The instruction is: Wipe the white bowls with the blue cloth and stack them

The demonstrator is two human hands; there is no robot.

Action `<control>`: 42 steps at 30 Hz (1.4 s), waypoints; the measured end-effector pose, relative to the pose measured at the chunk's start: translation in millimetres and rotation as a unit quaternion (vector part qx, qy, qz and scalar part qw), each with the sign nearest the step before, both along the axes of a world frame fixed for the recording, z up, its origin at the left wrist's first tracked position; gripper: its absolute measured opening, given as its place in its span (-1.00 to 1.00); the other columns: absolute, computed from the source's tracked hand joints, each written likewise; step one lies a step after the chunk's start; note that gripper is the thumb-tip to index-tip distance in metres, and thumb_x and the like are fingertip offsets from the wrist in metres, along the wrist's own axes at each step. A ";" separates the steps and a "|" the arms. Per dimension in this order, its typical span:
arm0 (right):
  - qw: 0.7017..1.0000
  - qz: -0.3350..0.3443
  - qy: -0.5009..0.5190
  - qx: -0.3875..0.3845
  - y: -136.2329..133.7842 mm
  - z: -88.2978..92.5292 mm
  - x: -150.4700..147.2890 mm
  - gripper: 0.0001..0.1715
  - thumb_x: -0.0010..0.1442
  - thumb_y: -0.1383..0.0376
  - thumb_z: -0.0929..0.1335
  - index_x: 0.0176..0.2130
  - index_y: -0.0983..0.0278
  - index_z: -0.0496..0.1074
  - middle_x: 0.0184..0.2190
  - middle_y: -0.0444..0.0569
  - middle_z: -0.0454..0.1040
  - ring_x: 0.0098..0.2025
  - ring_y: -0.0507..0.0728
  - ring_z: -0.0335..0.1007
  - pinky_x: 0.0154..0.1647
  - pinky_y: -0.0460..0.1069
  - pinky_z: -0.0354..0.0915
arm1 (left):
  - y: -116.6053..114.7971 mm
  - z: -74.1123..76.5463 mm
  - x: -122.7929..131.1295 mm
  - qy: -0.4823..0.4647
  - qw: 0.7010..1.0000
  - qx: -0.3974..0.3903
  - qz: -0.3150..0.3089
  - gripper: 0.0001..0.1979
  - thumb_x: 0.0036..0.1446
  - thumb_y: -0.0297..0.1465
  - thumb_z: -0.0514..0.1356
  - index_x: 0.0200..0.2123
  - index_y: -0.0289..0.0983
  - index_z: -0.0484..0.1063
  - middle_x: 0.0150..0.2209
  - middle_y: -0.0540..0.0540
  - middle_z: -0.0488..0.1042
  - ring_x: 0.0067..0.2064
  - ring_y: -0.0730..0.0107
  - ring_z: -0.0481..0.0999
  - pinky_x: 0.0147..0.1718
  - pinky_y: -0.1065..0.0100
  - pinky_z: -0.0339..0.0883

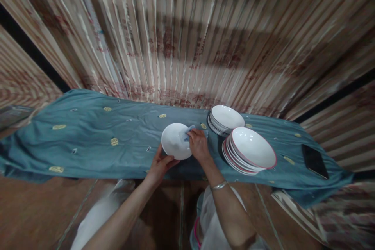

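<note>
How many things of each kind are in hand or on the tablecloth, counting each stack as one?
Handheld white dish: 1
Dish stacks: 2
Pale blue cloth: 1
Dark phone-like device: 1
Total: 5

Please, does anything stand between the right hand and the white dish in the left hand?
Yes, the blue cloth in the right hand, over the right side of the white dish. Nothing else visible is between them.
</note>
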State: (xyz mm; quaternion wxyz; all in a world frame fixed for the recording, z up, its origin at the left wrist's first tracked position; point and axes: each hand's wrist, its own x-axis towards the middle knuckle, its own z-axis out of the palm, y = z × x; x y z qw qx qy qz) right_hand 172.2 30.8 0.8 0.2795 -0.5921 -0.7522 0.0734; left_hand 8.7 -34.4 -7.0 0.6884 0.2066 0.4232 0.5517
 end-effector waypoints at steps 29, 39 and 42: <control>0.905 0.288 0.183 -0.255 -13.6 10.1 -28.6 -0.68 0.04 0.51 0.32 -0.24 0.26 0.57 -0.27 -0.10 0.57 -0.23 0.05 0.47 -0.17 -0.07 0.31 | -7.6 -2.8 -6.4 -0.020 0.999 0.001 -0.028 -0.23 -0.29 -0.58 0.38 0.08 -0.22 0.32 -0.20 -0.04 0.54 -0.23 0.26 0.57 -0.16 0.16 0.49; 0.955 0.184 -0.109 -0.206 -25.6 23.6 -7.7 -0.79 0.14 0.41 0.32 -0.28 0.30 0.57 -0.29 0.01 0.58 -0.17 0.14 0.46 -0.15 -0.03 0.25 | -5.7 -8.5 -7.7 -0.025 0.998 -0.010 -0.055 -0.08 -0.17 -0.56 0.32 0.29 -0.22 0.07 -0.27 -0.04 0.58 -0.29 0.28 0.59 -0.17 0.13 0.50; 0.965 0.111 -0.170 -0.165 -23.7 20.8 -8.1 -0.73 0.16 0.48 0.26 -0.29 0.35 0.55 -0.22 0.13 0.56 -0.07 0.18 0.42 -0.03 0.01 0.25 | -4.9 -8.2 -6.6 -0.027 0.998 -0.013 -0.052 -0.06 -0.16 -0.58 0.32 0.31 -0.20 0.05 -0.27 -0.04 0.59 -0.28 0.27 0.60 -0.17 0.14 0.51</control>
